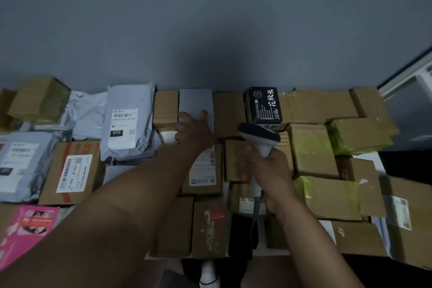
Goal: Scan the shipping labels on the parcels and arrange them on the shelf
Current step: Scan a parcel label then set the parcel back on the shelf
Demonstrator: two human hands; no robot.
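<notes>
Parcels crowd the desk (378, 159) against the far grey wall, where the left hand (195, 130) lies with straight fingers on a flat grey parcel (196, 103) in the far row, while the right hand (268, 168) clenches a barcode scanner (259, 135) just right of it.

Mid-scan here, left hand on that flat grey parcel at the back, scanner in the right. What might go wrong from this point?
1. The flat grey parcel shows no label on its visible face, so the left hand may need to flip it in a tight row and nudge neighbouring boxes.
2. The black box sits just beyond the scanner in the right hand; it could be scanned by mistake.
</notes>
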